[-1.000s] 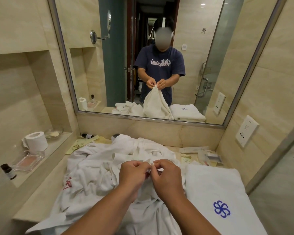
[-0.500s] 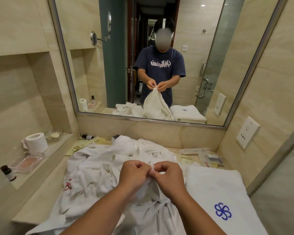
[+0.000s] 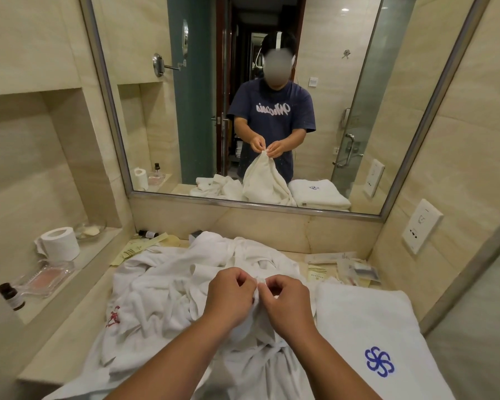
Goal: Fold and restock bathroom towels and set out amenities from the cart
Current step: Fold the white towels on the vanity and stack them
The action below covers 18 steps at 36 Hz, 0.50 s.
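a rumpled white towel (image 3: 162, 287) covers the counter (image 3: 61, 339), just left of a folded towel (image 3: 367, 321) with a blue emblem; the left hand (image 3: 228, 295) and right hand (image 3: 286, 304), fingers curled, pinch its raised edge together; a toilet roll (image 3: 59, 243) stands on the side ledge

Head-worn camera looks forward and down, close over the counter (image 3: 70, 339), facing the mirror (image 3: 329, 82).

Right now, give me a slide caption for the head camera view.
Left hand and right hand pinch a rumpled white cloth over the counter, beside a folded towel, before the mirror.
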Tool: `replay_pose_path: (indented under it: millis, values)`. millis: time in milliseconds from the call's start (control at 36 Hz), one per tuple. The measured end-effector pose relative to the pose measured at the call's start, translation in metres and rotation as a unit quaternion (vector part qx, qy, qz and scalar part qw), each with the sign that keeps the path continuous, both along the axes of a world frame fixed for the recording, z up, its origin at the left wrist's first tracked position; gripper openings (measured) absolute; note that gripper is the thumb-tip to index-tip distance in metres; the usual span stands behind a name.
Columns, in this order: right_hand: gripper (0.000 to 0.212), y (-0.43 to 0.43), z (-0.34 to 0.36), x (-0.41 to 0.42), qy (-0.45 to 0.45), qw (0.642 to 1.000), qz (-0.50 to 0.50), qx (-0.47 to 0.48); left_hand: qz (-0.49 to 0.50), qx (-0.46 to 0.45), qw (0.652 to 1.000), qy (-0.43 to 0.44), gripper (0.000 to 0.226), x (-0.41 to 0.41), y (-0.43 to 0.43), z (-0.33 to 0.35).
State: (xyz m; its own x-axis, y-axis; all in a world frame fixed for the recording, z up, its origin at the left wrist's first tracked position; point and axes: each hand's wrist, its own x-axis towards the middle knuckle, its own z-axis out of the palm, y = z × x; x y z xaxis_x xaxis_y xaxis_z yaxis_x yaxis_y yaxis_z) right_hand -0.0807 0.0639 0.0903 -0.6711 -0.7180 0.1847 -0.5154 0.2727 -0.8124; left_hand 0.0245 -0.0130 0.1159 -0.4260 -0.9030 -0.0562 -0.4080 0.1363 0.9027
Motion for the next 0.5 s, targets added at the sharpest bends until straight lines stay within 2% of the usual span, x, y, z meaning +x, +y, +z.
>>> replay_pose_path:
  millis: [194,306,361,500]
  values:
    - [0.022,0.001,0.0,0.009,-0.019,0.993,-0.057,-0.105,0.039,-0.063,0.997,-0.021,0.02,-0.003,-0.003,0.002]
    - [0.016,-0.002,-0.003,0.014,0.013,0.995,-0.036,-0.087,0.04,-0.067,0.997,-0.01,0.018,-0.007,-0.001,0.007]
    - [0.015,-0.003,-0.004,0.013,0.009,0.997,-0.03,-0.077,0.033,-0.051,0.998,0.006,0.017,-0.008,0.0,0.009]
    - [0.014,0.0,0.002,0.002,0.002,0.998,0.004,-0.061,0.029,0.06,0.995,0.08,0.017,-0.007,-0.001,0.008]
